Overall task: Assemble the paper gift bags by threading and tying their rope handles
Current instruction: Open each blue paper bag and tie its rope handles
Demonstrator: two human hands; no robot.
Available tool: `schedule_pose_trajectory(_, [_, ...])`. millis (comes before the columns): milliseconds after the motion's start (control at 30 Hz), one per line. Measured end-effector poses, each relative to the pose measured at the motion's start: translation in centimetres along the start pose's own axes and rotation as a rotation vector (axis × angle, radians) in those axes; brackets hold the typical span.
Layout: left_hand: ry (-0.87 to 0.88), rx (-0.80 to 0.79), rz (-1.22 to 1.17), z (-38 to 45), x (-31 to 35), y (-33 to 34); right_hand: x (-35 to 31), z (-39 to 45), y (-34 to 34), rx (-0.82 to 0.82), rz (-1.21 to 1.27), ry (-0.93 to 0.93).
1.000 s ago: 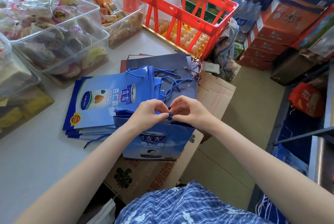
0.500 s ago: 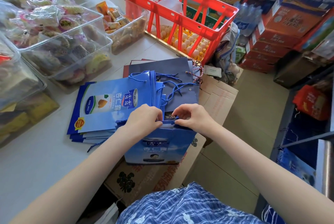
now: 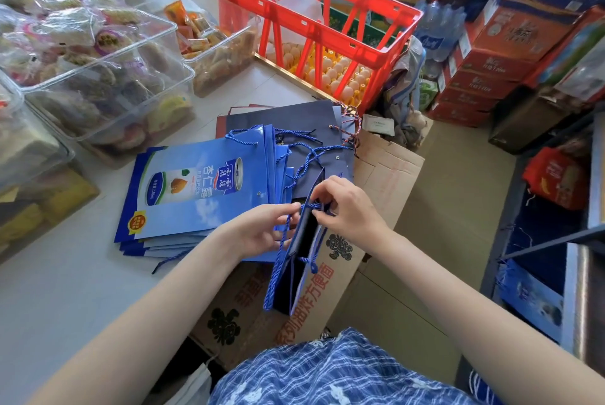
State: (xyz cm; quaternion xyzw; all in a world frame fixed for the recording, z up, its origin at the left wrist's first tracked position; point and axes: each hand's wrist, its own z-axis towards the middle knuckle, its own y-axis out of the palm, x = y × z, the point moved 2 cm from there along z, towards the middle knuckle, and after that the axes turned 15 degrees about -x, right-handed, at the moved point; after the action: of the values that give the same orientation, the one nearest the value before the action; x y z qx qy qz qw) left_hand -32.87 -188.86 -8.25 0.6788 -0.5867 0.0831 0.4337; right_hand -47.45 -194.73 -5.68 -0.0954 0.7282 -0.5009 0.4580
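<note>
A pale, smooth worktop (image 3: 65, 290) fills the left side, and at its far corner stands a red slatted plastic crate (image 3: 304, 12) with rows of eggs (image 3: 340, 74) on yellow trays in its bottom. Along the left edge sit clear, hard plastic tubs (image 3: 98, 77) heaped with wrapped pastries. Brown corrugated cardboard boxes (image 3: 386, 182) printed with red characters butt against the worktop's right edge. Near that edge lies a flat stack of glossy blue paper bags (image 3: 196, 188), twisted blue cords trailing from their tops. Just off the edge, above the boxes, a single blue gift bag (image 3: 304, 260) is held edge-on, its dark inside showing. The right hand (image 3: 347, 205) pinches the twisted blue rope handle (image 3: 278, 260) at the bag's top rim, while the left hand (image 3: 265, 228) grips the same rope just beside it; the rope's loop hangs down the bag's side.
</note>
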Motion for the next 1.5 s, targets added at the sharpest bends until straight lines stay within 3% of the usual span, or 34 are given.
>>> schedule_pose_trajectory(233, [0.131, -0.105, -0.217, -1.0, 0.0, -1.1, 1.0, -0.4, 0.0, -0.037, 0.015, 0.048])
schedule_pose_trajectory(433, [0.132, -0.13, -0.127, -1.9, -0.7, -2.7, 0.4, -0.2, 0.6, -0.094, 0.061, 0.042])
schedule_pose_trajectory(533, [0.128, 0.008, 0.163, -3.0, -0.7, -1.9, -0.1, 0.3, 0.8, -0.097, 0.051, 0.04])
schedule_pose_trajectory(600, [0.045, 0.067, 0.504, -3.7, -1.3, -1.5, -0.2, 0.5, 0.9, -0.1, 0.031, 0.038])
schedule_pose_trajectory(667, [-0.02, 0.095, 0.663, -4.2, -2.3, -1.4, -0.2, 0.5, 1.2, -0.117, 0.001, 0.036])
schedule_pose_trajectory(833, [0.094, 0.095, 0.365, -4.9, -2.5, -1.7, -1.5, 0.0, 1.6, -0.097, -0.388, -0.118])
schedule_pose_trajectory(900, [0.128, 0.084, 0.109, -4.9, -2.4, -1.6, -2.7, -0.1, 2.2, -0.31, -0.463, -0.153])
schedule_pose_trajectory(967, [0.124, 0.059, -0.038, -4.9, -2.0, -1.1, -3.3, -0.6, 2.7, -0.499, -0.308, -0.093])
schedule_pose_trajectory(1100, [0.163, 0.058, 0.153, -5.2, 0.2, -1.4, -2.5, -1.4, 3.1, -0.504, -0.276, 0.021])
schedule_pose_trajectory(1233, [0.315, 0.049, 0.101, -6.5, 3.1, -2.1, -1.4, -1.1, 3.5, -0.455, -0.359, 0.086])
schedule_pose_trajectory(1300, [0.326, 0.184, 0.254, -6.4, 3.7, -2.7, -1.6, -1.0, 3.6, -0.43, -0.338, 0.089])
schedule_pose_trajectory(1400, [0.227, 0.551, 0.704, -6.2, 3.0, -3.6, -1.9, -0.8, 3.6, -0.388, -0.318, 0.08])
schedule_pose_trajectory(1433, [0.178, 0.563, 0.757, -6.2, 2.3, -3.6, -2.0, -0.7, 3.7, -0.372, -0.31, 0.08])
schedule_pose_trajectory(1500, [0.038, 0.401, 0.77, -6.1, 0.5, -2.7, -2.2, -0.7, 3.9, -0.344, -0.298, 0.084])
